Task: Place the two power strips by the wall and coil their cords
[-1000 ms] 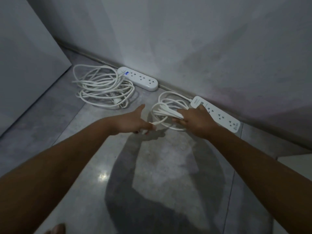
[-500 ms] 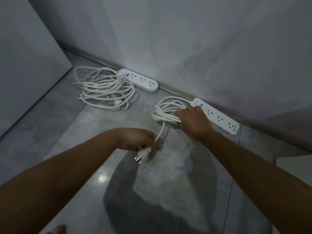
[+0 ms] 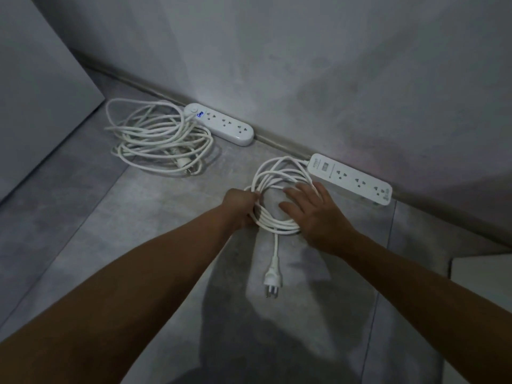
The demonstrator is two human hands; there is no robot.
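Observation:
Two white power strips lie on the floor against the wall. The rounded left strip [image 3: 220,124] has a blue display and a loose coil of cord [image 3: 159,139] beside it. The rectangular right strip [image 3: 352,177] has a tighter cord coil [image 3: 277,176] in front of it. My left hand [image 3: 239,207] grips the left side of that coil. Spread flat, my right hand [image 3: 314,212] presses on the coil's right side. The cord's plug [image 3: 273,282] lies free on the floor below the coil.
A grey wall [image 3: 304,65] with a baseboard runs diagonally behind the strips. A pale panel [image 3: 36,101] stands at the left. A light-coloured edge [image 3: 482,270] shows at the right. The floor is grey tile with my shadow on it.
My left hand let go of the plug, which now lies on the floor, and moved up to grip the coil. My right hand opened flat over the coil.

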